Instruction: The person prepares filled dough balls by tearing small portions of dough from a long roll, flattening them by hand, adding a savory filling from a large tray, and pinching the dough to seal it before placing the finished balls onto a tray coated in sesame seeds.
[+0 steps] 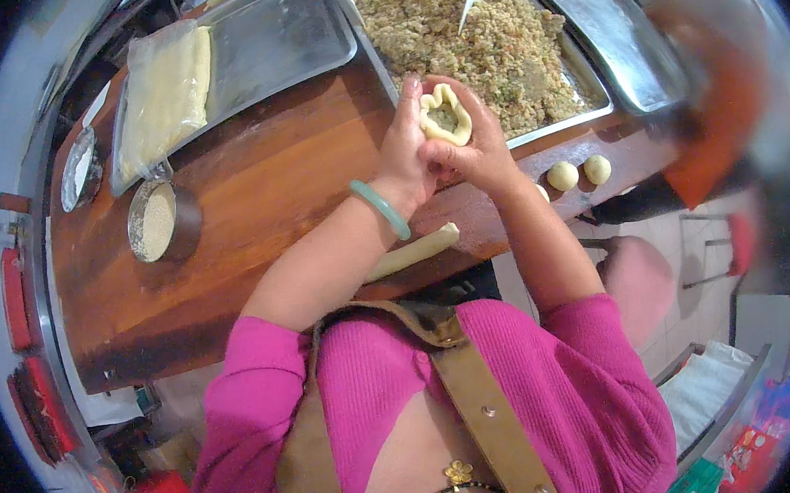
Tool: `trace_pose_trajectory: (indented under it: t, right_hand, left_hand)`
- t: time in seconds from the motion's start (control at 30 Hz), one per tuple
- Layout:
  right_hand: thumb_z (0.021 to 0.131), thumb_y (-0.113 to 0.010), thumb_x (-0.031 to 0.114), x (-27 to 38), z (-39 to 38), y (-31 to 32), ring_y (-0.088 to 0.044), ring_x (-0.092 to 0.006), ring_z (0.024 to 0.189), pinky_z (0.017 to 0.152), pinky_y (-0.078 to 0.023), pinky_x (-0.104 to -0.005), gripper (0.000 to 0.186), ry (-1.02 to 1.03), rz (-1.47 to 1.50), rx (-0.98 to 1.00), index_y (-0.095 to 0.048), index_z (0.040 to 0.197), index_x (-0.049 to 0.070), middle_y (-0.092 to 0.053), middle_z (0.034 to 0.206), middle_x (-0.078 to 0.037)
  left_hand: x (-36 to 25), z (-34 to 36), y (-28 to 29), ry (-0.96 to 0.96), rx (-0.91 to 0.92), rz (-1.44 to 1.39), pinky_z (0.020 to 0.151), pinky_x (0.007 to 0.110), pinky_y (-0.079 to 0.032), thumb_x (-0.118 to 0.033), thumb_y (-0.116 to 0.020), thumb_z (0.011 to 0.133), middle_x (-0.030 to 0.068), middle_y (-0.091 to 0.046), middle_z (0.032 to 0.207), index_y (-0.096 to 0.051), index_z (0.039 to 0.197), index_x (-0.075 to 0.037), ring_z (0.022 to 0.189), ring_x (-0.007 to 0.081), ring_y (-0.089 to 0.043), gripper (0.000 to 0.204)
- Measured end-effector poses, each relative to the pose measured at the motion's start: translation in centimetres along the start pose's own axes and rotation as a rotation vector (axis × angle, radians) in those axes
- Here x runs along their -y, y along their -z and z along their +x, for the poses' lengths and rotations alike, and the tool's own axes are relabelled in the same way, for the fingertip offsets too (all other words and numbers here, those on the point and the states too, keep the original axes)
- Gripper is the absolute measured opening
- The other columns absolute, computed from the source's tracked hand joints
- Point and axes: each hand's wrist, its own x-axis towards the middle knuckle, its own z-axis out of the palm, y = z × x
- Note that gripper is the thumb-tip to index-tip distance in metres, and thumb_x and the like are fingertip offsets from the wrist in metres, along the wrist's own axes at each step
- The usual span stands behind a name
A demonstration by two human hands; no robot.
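In the head view, your left hand [405, 147] was partly curled against one side of a hollowed dough cup [449, 136], your right hand [482, 136] bent around the other — both had hold of it, above the table [267, 182] beside the filling tray [561, 129]. A dough rope [421, 248] lay nearer you; dough balls [563, 175] sat to the right.

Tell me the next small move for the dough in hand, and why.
Probably pinch the dough shut: its wavy rim stands open around what looks like filling, and the left hand and right hand cup it.
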Motion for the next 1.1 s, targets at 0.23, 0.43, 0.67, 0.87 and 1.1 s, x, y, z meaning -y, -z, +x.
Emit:
trace_pose_trajectory:
  t: [0.23,0.43,0.67,0.87,1.1]
  right_hand:
    - [0.07,-0.069,0.022,1.9,-0.5,-1.8,-0.054,-0.0139,0.088,0.076,-0.045,-0.0283,0.048,-0.306,0.346,-0.083,-0.052,0.112,0.007,-0.058,0.099,-0.005]
    - [0.073,-0.065,0.022,2.7,-0.7,-3.5,-0.056,-0.0103,0.071,0.06,-0.048,-0.0213,0.036,-0.385,0.348,-0.109,-0.057,0.102,0.003,-0.059,0.088,-0.004]
    - [0.073,-0.066,0.025,2.9,-0.4,-4.7,-0.056,-0.0193,0.089,0.058,-0.048,-0.0247,0.036,-0.149,0.629,-0.206,-0.056,0.1,0.003,-0.057,0.103,-0.015]
    - [0.077,-0.063,0.023,2.7,-0.5,-4.6,-0.056,-0.0236,0.095,0.086,-0.042,-0.0369,0.027,-0.113,0.555,-0.222,-0.057,0.091,0.001,-0.061,0.093,-0.013]
    - [0.079,-0.06,0.037,3.9,-0.2,-4.8,-0.054,-0.0298,0.097,0.089,-0.039,-0.0436,0.037,-0.104,0.621,-0.095,-0.054,0.089,0.002,-0.059,0.086,-0.013]
  left_hand:
    - [-1.5,-2.7,2.3,0.054,0.24,0.105,0.059,0.028,-0.047,-0.045,-0.037,0.089,0.0005,-0.058,0.088,-0.053,0.097,-0.013,0.075,0.0123,-0.057,0.037]
    - [-0.5,-3.6,2.4,-0.024,0.173,0.142,0.067,0.027,-0.048,-0.045,-0.038,0.089,0.0022,-0.054,0.103,-0.046,0.11,-0.011,0.084,0.0111,-0.055,0.041]
    - [-1.1,-6.1,1.8,-0.252,0.166,0.351,0.063,0.023,-0.046,-0.036,-0.038,0.092,0.0039,-0.054,0.092,-0.045,0.11,-0.003,0.078,0.0099,-0.053,0.038]
    - [-1.0,-6.9,1.2,-0.496,0.112,0.715,0.058,0.021,-0.041,-0.039,-0.035,0.092,0.0022,-0.053,0.086,-0.045,0.111,-0.001,0.069,0.0073,-0.049,0.043]
    - [-2.5,-7.4,2.1,-0.298,0.297,0.687,0.067,0.027,-0.043,-0.037,-0.037,0.092,0.0082,-0.054,0.093,-0.041,0.113,0.001,0.08,0.0145,-0.053,0.044]
